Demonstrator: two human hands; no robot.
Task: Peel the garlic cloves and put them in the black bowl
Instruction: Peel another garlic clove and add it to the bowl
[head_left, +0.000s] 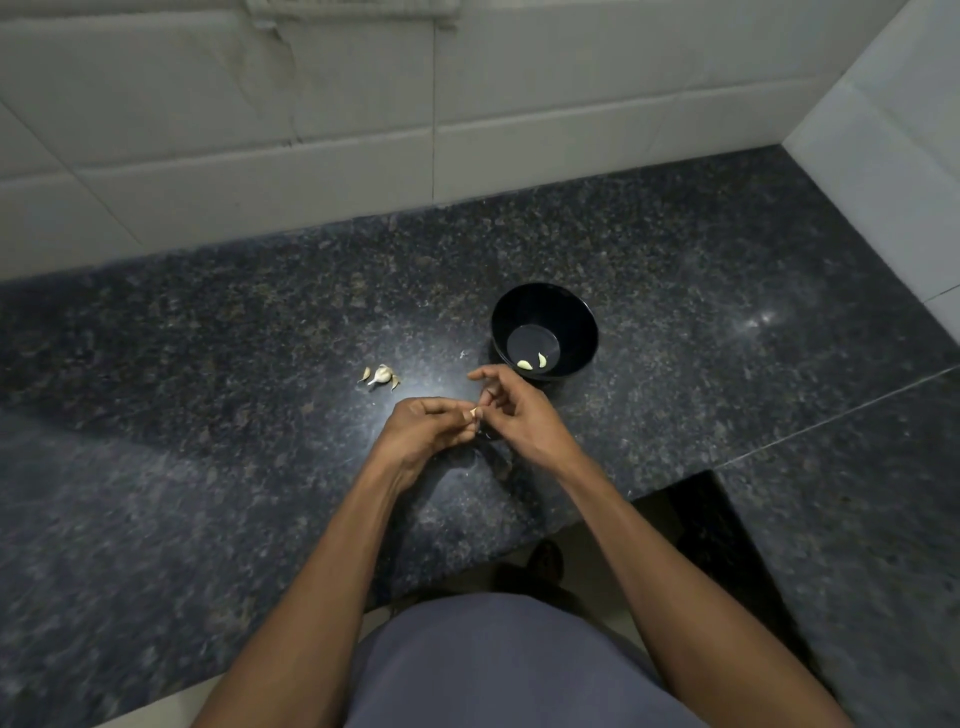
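Pale garlic clove (473, 412) pinched by curled left hand (426, 426); right hand (511, 410), fingers half-curled, should strip skin gently before black round bowl (582, 317) at one o'clock.

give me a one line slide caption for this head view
Both hands, left hand and right hand, pinch a garlic clove near a black bowl holding two peeled cloves.

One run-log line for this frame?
left hand: pinches garlic clove | right hand: peels it | black bowl: two peeled cloves | counter: garlic pieces
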